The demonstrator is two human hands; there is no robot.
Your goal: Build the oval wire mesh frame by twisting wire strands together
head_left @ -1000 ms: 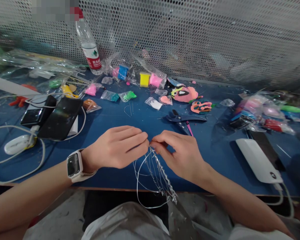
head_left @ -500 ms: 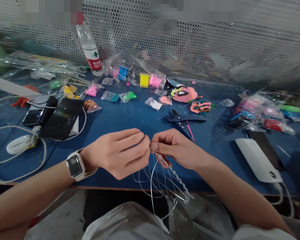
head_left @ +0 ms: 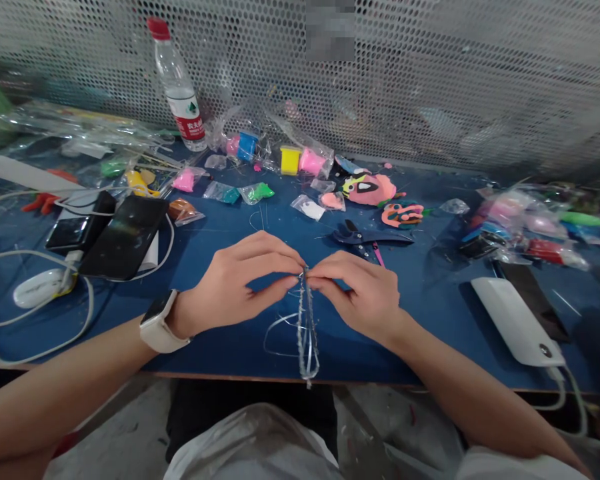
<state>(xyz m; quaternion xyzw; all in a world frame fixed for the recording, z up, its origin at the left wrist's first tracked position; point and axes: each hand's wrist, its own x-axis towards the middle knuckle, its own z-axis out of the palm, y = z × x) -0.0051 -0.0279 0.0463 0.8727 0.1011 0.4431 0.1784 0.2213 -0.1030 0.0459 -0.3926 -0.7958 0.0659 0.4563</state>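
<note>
A twisted silver wire frame (head_left: 301, 333) hangs down toward the table's front edge, seen nearly edge-on, with a loose loop of wire bowing out to its left. My left hand (head_left: 247, 280) pinches its top end between thumb and fingertips. From the other side, my right hand (head_left: 357, 290) grips the same top end, fingertips almost meeting the left ones. The exact spot between the fingertips is too small to make out. Just beyond my right hand lie dark blue pliers (head_left: 373, 236) with a pink strip by their handles.
On the blue table (head_left: 220, 247), a phone (head_left: 125, 237), cables and a white charger (head_left: 37, 289) lie left. A water bottle (head_left: 180, 100) and several bagged clay pieces stand behind. Pink clay figures (head_left: 375, 189) sit beyond the pliers; a white power bank (head_left: 517, 320) lies right.
The wire frame has turned from a slanting, open view to a narrow upright one. Both hands have risen slightly, and my left hand has rolled so its thumb now shows.
</note>
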